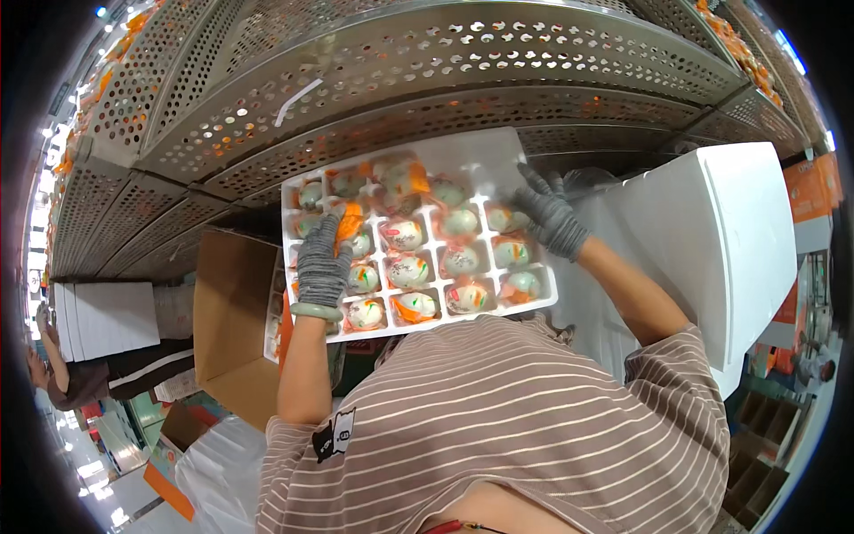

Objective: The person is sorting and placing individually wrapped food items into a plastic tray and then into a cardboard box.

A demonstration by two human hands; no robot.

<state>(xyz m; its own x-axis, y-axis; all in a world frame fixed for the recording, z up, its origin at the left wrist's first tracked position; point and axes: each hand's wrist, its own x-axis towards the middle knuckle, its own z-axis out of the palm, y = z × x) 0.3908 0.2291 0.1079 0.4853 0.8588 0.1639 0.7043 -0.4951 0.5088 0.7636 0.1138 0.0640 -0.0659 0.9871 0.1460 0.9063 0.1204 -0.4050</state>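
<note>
A white moulded tray (490,308) lies tilted in front of my body, its compartments holding several pale, egg-like items (408,272) in clear wrappers with orange and green print. My left hand (323,260), in a grey knit glove, rests over the tray's left side. Its fingertips touch an orange wrapper (349,222); whether they grip it is hidden. My right hand (550,210), gloved alike, is at the tray's right edge with its fingers apart and nothing seen in them. Near the tray's far side, a wrapped item (403,177) with an orange patch is blurred.
Perforated metal shelving (427,50) rises beyond the tray. An open cardboard box (233,320) stands at left, partly under the tray. To the right is a large white foam box (740,253). White boxes (107,320) and another person (73,380) appear at far left.
</note>
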